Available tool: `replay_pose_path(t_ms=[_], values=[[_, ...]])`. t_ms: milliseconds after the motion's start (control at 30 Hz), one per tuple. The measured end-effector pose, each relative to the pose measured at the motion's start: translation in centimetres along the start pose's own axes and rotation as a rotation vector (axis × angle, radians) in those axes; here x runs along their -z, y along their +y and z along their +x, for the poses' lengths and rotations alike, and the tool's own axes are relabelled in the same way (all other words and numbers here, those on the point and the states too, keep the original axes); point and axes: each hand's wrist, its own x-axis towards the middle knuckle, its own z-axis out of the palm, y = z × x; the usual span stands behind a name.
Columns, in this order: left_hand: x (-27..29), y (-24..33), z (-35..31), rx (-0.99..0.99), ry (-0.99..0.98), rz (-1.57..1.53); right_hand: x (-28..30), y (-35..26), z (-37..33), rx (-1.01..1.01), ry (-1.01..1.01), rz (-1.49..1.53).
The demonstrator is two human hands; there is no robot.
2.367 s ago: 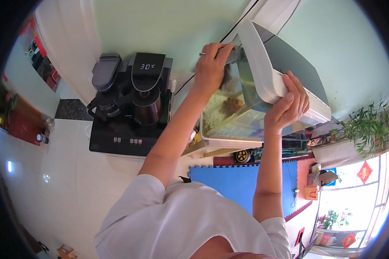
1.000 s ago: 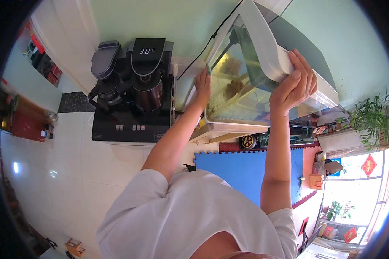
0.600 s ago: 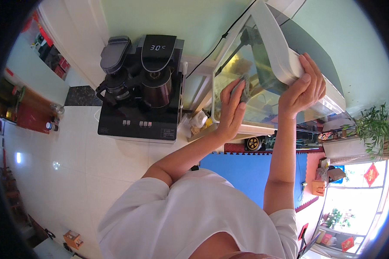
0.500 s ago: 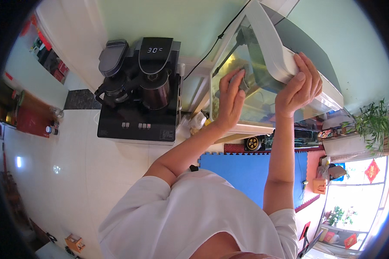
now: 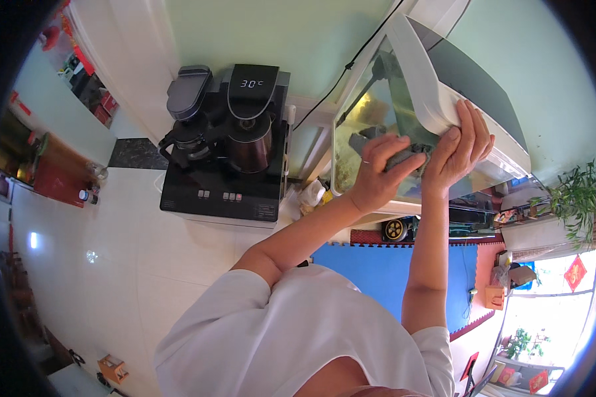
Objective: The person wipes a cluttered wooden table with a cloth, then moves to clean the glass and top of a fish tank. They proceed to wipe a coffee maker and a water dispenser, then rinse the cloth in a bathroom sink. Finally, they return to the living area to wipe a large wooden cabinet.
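My left hand (image 5: 383, 169) holds a crumpled grey cloth (image 5: 410, 153) against the front glass of a fish tank (image 5: 346, 173). The fingers are bent over the cloth, part of which sticks out past their far side. Greenish water and a dark pipe show through the glass. My right hand (image 5: 458, 149) grips the white top rim (image 5: 420, 73) of the tank, with the fingers over its upper face and the thumb at its front edge. The two hands are close together, the cloth reaching nearly to the right wrist.
On the left stands a black tea bar machine (image 5: 222, 188) with a kettle (image 5: 250, 149) and a glass pot (image 5: 193, 142). A black cable (image 5: 347, 66) runs down the wall. Below the tank lies a blue foam mat (image 5: 371, 264). A leafy plant (image 5: 566, 205) hangs at the right.
My left hand has moved right across the glass with the cloth, toward my right hand, and more of the cloth shows. My right hand stays on the rim. The view has shifted slightly.
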Motion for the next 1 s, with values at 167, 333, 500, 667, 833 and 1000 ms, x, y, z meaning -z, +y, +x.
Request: replay_pose_path(t_ms=[167, 333, 500, 667, 833, 1000], values=[[1.3, -2.4, -4.8, 0.286, -0.025, -0.031, -0.2, -0.5, -0.1, 0.019, 0.012, 0.031], [4.5, -3.1, -8.6, 0.489, -0.154, 0.017, 0.1, -0.5, -0.2, 0.012, 0.001, 0.045], [12.2, -6.7, -1.5, 0.526, -0.220, 0.165, 0.2, -0.7, -0.3, -0.016, 0.010, 0.052], [20.1, -15.6, 8.2, 0.555, -0.242, 0.790, -0.2, -1.3, -0.2, -0.027, 0.041, 0.077], [22.3, -26.0, 9.2, 0.681, -0.470, 1.107, -0.6, -1.5, 0.0, -0.038, 0.064, 0.073], [16.3, -22.5, 7.2, 0.489, -0.752, 0.991, -0.8, -1.5, -0.2, -0.041, 0.075, 0.045]])
